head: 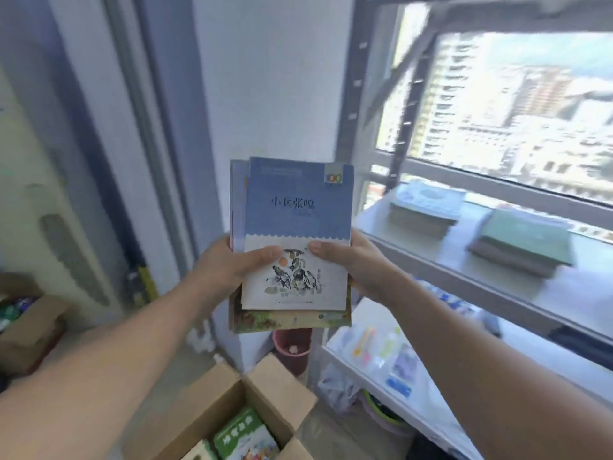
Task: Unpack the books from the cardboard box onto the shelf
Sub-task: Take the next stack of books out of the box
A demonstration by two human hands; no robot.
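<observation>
I hold a stack of books [295,207] upright in front of me with both hands. The top book has a blue and white cover with a flower drawing. My left hand [232,263] grips the stack's left edge, thumb on the cover. My right hand [351,260] grips the right edge, thumb on the cover as well. Below, the open cardboard box [232,403] stands on the floor with green-covered books [245,439] inside. To the right, the white shelf board [464,270] carries two flat piles of books [428,207], [524,240].
The metal shelf frame [351,104] stands against a large window. A lower shelf board [374,356] holds small colourful items. A reddish bucket [292,346] sits on the floor by the wall. Another cardboard box [30,323] is at the left.
</observation>
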